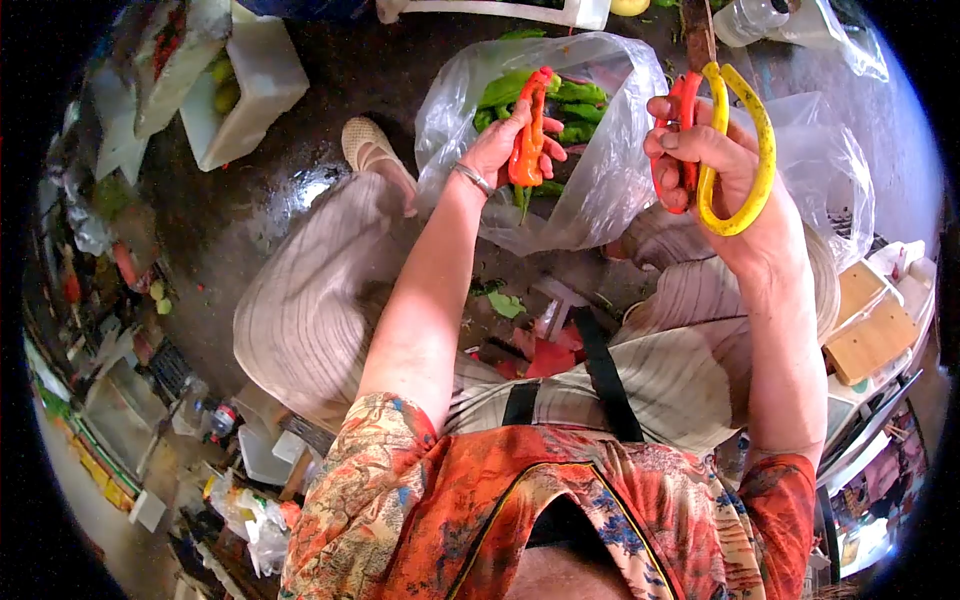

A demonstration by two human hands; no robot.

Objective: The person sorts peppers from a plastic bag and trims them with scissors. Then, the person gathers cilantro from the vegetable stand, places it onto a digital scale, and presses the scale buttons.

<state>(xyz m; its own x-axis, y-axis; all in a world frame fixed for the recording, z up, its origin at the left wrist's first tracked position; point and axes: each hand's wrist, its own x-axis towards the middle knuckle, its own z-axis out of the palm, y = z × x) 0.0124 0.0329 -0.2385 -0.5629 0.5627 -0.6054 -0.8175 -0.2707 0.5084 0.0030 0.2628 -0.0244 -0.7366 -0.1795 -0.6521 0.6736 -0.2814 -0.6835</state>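
My left hand [497, 148] is closed around red peppers [530, 140], held upright over a clear plastic bag [625, 130]. Green peppers [580, 110] lie inside that bag, and a green tip shows just below the red ones. To the right of the bag, my right hand [720, 160] grips a pair of scissors [765, 150] with one yellow handle loop and one red one. Their dark, rusty-looking blades point away from me, cut off by the top of the view. A gap separates the scissors from the red peppers.
Another clear plastic bag [815, 160] lies right of my right hand. A white foam box [255, 95] stands at the upper left, and a plastic bottle [748, 20] is at the upper right. A green leaf [507, 304] rests on the floor between my legs.
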